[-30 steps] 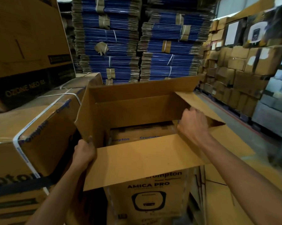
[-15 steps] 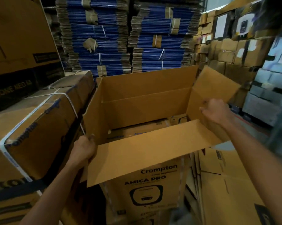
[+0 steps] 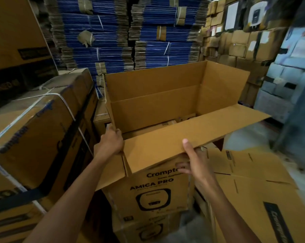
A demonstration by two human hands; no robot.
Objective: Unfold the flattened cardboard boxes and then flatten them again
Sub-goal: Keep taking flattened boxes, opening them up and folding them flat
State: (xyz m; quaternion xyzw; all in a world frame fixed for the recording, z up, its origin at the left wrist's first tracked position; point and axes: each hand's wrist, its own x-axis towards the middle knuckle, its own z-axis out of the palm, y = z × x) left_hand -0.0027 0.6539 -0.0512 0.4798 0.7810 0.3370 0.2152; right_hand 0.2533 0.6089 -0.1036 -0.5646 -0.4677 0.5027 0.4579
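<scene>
The left hand was curled over the top edge of the cardboard box at its near-left corner, about 8 o'clock on the open mouth. The right hand pinched the near flap at about 5 o'clock, thumb on top and fingers tucked beneath. The hands were apart, each clamped on its own part of the one box.

The box stood upright and squared open in the middle of the view, printed face toward the person. Its far flap was raised at 12 o'clock, its side flap was raised at 2 o'clock, and the near flap jutted out roughly level. Other cartons showed through the mouth, so the bottom was probably open.

The unfolding looked finished, with the flattening about to begin. That would call for bringing the near flap in line with its wall, then pushing opposite corners so the walls shear flat.

Flattened cartons lay just beside the box at 4 o'clock. A strapped bundle sat at 9 o'clock, and blue-edged stacks rose beyond at 12 o'clock.
</scene>
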